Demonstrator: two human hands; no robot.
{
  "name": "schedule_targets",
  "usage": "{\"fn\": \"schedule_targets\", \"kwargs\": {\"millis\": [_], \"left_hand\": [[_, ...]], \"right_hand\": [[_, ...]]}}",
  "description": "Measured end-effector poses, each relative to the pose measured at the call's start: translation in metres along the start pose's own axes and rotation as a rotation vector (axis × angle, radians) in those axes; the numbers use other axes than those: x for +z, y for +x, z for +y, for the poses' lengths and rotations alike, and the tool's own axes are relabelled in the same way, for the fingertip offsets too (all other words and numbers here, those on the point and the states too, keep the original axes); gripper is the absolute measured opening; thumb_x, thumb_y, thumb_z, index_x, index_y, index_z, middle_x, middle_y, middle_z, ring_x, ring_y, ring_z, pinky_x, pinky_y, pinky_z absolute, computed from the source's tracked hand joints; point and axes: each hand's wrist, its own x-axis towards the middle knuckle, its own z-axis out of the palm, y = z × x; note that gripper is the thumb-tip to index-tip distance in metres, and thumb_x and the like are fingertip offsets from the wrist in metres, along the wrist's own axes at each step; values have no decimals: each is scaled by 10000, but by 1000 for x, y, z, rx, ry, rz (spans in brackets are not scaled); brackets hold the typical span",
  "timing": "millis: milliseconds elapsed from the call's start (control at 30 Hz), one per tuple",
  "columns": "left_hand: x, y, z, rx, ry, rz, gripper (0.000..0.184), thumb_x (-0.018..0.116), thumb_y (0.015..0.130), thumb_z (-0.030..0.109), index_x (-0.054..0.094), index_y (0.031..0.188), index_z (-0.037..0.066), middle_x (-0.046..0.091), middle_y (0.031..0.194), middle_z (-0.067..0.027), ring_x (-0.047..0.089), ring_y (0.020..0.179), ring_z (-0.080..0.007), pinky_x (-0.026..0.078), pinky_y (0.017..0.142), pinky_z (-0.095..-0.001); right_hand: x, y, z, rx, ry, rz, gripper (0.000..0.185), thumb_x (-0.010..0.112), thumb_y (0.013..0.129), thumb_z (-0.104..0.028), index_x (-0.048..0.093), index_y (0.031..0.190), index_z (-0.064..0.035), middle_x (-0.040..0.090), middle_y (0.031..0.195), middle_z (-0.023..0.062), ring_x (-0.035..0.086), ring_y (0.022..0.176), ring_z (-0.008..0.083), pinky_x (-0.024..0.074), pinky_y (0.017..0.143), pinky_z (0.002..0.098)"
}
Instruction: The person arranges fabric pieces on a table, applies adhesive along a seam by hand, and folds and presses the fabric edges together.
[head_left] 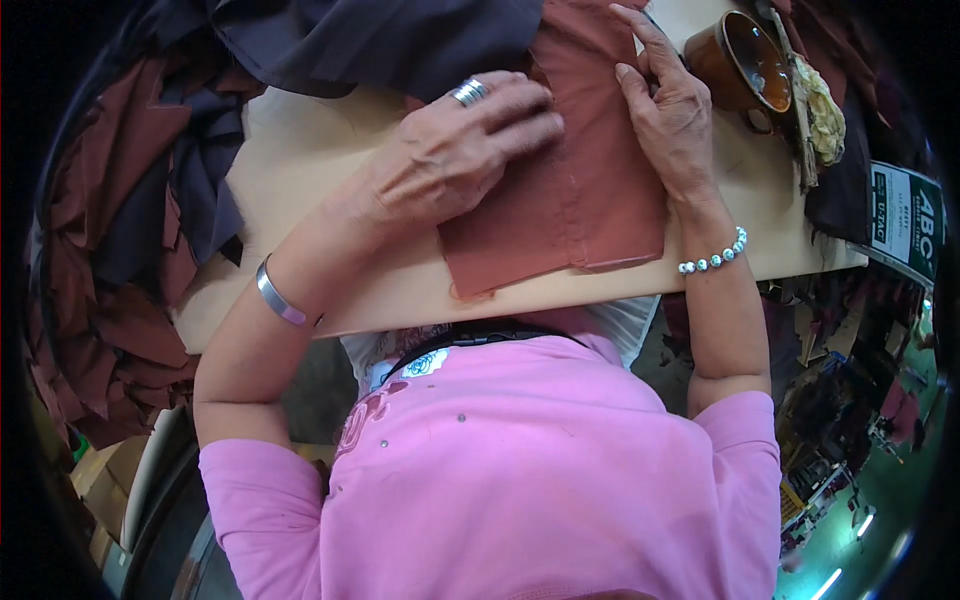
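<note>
My left hand, with a wide silver ring, bends over a reddish-brown cloth piece near its left side. Its fingertips are slightly smeared by motion and the thumb is hidden, so I cannot make out whether they grip anything. My right hand rests at the cloth's upper right edge, thumb and index finger apart, holding nothing visible. A seam or fold line runs down the cloth towards its lower edge. Dark cloth lies above my left hand and meets the brown piece at the top.
The pale tabletop is under the cloth. A brown mug stands right of my right hand, beside a stick and a crumpled yellowish lump. A green-and-white labelled tin is at far right. Brown and dark scraps pile up at left.
</note>
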Motion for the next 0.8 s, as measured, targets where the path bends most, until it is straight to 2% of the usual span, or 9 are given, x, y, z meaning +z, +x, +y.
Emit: {"fn": "schedule_targets", "kwargs": {"millis": [133, 233, 333, 400, 433, 567, 700, 800], "left_hand": [[5, 2, 2, -131, 67, 68, 437, 546, 769, -12, 537, 1206, -10, 509, 1236, -147, 522, 1129, -296, 448, 967, -338], [0, 4, -1, -50, 180, -4, 404, 519, 811, -4, 543, 1214, 15, 507, 1246, -141, 515, 1141, -299, 442, 970, -337], [-11, 6, -6, -8, 109, -70, 414, 492, 820, -7, 547, 1227, 51, 506, 1262, -131, 509, 1159, -294, 435, 982, -335], [1, 6, -13, -86, 88, 1, 437, 492, 804, -16, 553, 1228, 72, 504, 1271, -125, 506, 1169, -288, 434, 985, -339], [5, 7, -15, -121, 74, 37, 449, 492, 796, -20, 556, 1228, 82, 504, 1276, -122, 505, 1174, -285, 433, 987, -341], [2, 7, -14, 81, 110, -20, 467, 508, 766, -24, 550, 1225, 51, 505, 1281, -127, 492, 1195, -289, 404, 1032, -356], [7, 4, -10, 59, 49, -1, 466, 500, 745, -26, 562, 1203, 33, 502, 1288, -134, 485, 1206, -290, 393, 1045, -359], [6, 2, 3, 137, 45, -19, 471, 504, 735, -15, 552, 1203, 10, 516, 1244, -152, 511, 1170, -301, 413, 1023, -385]], "right_hand": [[-1, 1, 0, -12, -1, -3, 497, 543, 763, 101, 543, 1237, -47, 601, 887, 109, 477, 629, 159, 448, 637, 269], [-1, 0, 2, -1, 39, 2, 486, 547, 763, 97, 548, 1229, -41, 606, 897, 112, 487, 633, 164, 450, 637, 268], [1, 2, 1, 48, 61, -14, 480, 548, 764, 95, 551, 1225, -38, 616, 916, 111, 495, 641, 169, 454, 648, 265], [-5, 2, -7, 152, -6, -64, 478, 547, 764, 95, 552, 1224, -36, 626, 939, 112, 504, 653, 171, 460, 663, 264], [-4, 2, -6, 110, -3, -45, 480, 546, 764, 95, 551, 1226, -36, 629, 948, 113, 510, 660, 171, 462, 669, 265], [-3, 1, -6, 21, -6, -7, 484, 547, 763, 88, 548, 1230, -37, 636, 977, 118, 540, 688, 187, 474, 688, 280], [-4, 3, -7, -60, -83, 4, 498, 556, 763, 69, 526, 1248, -36, 636, 999, 131, 571, 711, 233, 483, 693, 312], [-7, 5, -11, 118, -108, -90, 520, 555, 775, 56, 485, 1280, -41, 632, 1041, 164, 583, 733, 259, 487, 717, 326]]}}
